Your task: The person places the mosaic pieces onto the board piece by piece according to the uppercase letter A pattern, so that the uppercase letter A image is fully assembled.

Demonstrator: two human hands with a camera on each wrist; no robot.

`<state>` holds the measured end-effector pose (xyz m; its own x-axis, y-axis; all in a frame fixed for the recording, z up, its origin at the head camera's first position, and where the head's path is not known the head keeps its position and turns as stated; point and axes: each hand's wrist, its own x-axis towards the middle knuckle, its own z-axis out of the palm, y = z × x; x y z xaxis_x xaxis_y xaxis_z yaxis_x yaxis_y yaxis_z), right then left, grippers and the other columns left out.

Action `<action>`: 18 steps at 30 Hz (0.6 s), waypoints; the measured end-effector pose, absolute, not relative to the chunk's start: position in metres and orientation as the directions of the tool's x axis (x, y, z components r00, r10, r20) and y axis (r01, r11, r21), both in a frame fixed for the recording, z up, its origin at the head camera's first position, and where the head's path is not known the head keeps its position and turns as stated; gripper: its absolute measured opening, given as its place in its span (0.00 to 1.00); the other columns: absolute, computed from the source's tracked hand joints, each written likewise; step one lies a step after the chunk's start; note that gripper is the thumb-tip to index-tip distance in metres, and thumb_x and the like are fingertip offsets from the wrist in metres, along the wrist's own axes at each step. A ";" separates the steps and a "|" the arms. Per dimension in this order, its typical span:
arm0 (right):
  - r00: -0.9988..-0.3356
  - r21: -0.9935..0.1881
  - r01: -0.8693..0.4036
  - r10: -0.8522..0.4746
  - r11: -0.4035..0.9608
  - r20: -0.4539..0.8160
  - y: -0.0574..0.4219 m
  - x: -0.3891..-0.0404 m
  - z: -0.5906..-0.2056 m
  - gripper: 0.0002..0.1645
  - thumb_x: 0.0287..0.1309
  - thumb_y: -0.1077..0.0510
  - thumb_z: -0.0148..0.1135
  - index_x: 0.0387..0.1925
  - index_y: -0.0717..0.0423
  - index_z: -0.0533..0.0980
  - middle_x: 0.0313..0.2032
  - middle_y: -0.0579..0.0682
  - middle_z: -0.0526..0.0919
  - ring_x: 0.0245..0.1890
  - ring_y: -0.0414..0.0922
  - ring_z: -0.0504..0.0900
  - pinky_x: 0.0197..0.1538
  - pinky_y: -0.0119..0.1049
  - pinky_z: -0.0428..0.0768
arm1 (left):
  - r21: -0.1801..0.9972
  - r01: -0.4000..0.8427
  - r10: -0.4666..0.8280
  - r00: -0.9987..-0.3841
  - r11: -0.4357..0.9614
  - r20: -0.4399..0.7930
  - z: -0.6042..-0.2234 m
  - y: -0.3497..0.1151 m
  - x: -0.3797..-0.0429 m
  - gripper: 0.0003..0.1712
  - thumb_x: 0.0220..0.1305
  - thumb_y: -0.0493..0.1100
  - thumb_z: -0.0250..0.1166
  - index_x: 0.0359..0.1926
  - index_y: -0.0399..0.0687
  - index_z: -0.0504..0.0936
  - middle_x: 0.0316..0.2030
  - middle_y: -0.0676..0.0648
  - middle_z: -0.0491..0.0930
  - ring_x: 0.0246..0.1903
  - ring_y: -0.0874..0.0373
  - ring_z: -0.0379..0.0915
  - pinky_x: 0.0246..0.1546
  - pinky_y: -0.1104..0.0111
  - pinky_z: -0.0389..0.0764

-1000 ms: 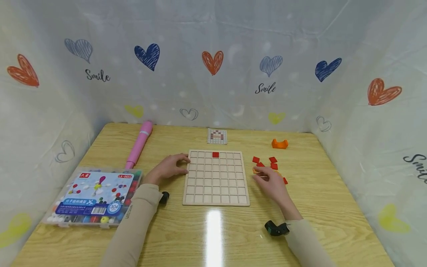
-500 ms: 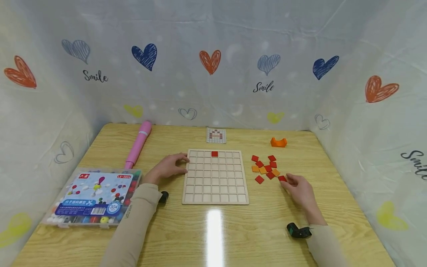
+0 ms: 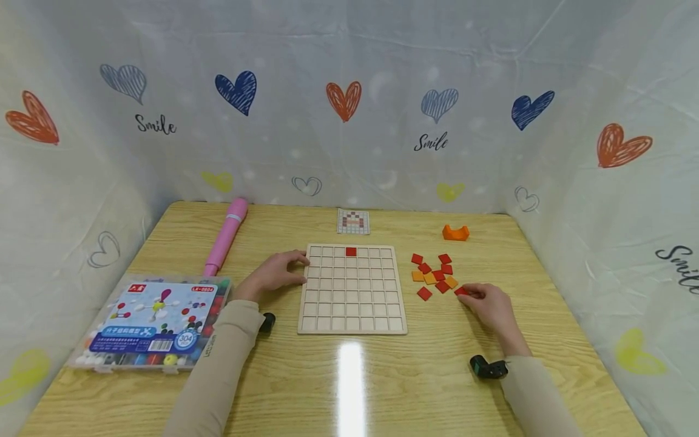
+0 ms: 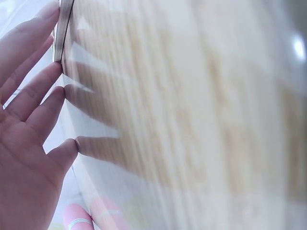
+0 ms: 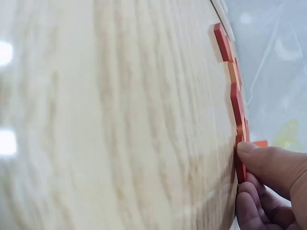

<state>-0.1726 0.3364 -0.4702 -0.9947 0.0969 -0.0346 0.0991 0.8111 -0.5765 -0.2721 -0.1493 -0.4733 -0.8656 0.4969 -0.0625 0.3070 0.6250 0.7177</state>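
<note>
A wooden grid board [image 3: 352,297] lies flat on the table, with one red square tile [image 3: 351,252] in its top row. My left hand [image 3: 275,273] rests at the board's left edge, fingers loosely extended; in the left wrist view its fingertips touch the board's side and the tabletop. At the right, my right hand [image 3: 490,308] pinches a red tile [image 5: 240,160] at the edge of a loose group. The thumb lies on that tile in the right wrist view. Several red tiles [image 3: 424,294] and orange tiles [image 3: 430,278] lie beside the board.
A small pattern card [image 3: 353,222] lies behind the board. An orange curved piece [image 3: 455,233] sits at the back right. A pink cylinder [image 3: 226,237] and a clear plastic box of coloured balls [image 3: 150,321] stand at the left. Patterned curtains surround the wooden table [image 3: 306,382].
My right hand has moved right and toward me, from over the tile group to the red tile at its right end. The left hand stays at the board's edge.
</note>
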 end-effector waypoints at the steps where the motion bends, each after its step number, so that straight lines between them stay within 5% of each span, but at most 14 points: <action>1: -0.994 -0.574 0.103 0.100 0.812 -0.037 0.337 -0.173 -0.470 0.25 0.65 0.52 0.66 0.56 0.65 0.80 0.51 0.66 0.83 0.50 0.60 0.81 0.54 0.55 0.79 | 0.718 0.305 0.496 -0.866 0.625 -0.064 -0.473 -0.149 -0.272 0.22 0.63 0.40 0.70 0.57 0.40 0.79 0.72 0.35 0.65 0.74 0.35 0.53 0.74 0.43 0.57; 18: -0.996 -0.601 0.086 0.055 0.794 -0.069 0.339 -0.167 -0.471 0.30 0.64 0.53 0.67 0.62 0.67 0.75 0.57 0.70 0.77 0.53 0.62 0.79 0.58 0.57 0.79 | 0.721 0.262 0.477 -0.872 0.641 -0.107 -0.471 -0.148 -0.273 0.22 0.63 0.41 0.71 0.58 0.42 0.80 0.73 0.38 0.65 0.75 0.38 0.52 0.76 0.47 0.55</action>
<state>-0.1670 0.3391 -0.4714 -0.9961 0.0553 -0.0695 0.0860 0.7943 -0.6015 -0.2734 -0.1481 -0.4711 -0.8722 0.4774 -0.1068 0.2625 0.6409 0.7214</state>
